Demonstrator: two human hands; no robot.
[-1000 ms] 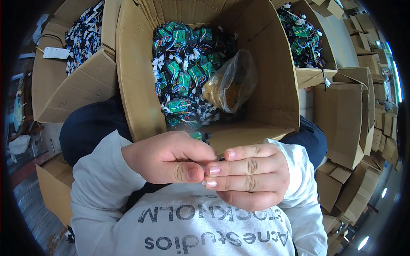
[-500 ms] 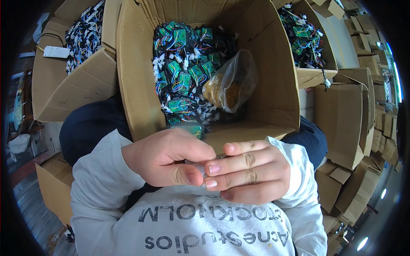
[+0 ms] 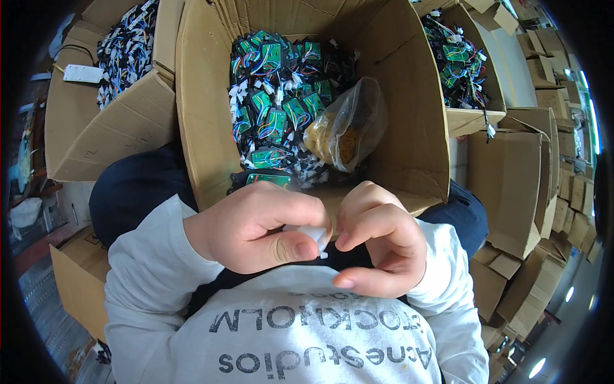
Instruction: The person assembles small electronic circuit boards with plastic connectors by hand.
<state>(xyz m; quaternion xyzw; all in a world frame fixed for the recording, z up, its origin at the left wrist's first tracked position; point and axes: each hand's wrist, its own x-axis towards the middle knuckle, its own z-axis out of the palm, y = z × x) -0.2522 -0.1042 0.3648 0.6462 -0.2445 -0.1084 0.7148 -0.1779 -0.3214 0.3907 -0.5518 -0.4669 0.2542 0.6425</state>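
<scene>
**Two hands pinch a small white piece over a box of boards**

In front of the chest, above the near flap of the big box [image 3: 409, 128], both hands meet. The left hand [image 3: 256, 227] is curled, its thumb pressed against a small white piece [image 3: 314, 235], which is pinched between thumb and bent fingers. The right hand [image 3: 377, 240] is also curled, its fingertips touching the same white piece from the other side, thumb tucked below. What the piece is cannot be told; most of it is hidden by the fingers.

Just behind the left hand, a green board [image 3: 268, 180] peeks out at the box's near edge; whether the hand holds it cannot be told. The box is open and filled with a heap of green boards [image 3: 275, 109] with coloured wires and white plugs. A clear bag [image 3: 345, 131] of yellow parts lies on the heap, leaning toward the right wall.

To the left stands another open box [image 3: 96, 128] with dark wired parts, and to the upper right a third box [image 3: 473, 121] with more green boards. Stacked cartons [image 3: 511, 185] fill the right side.
</scene>
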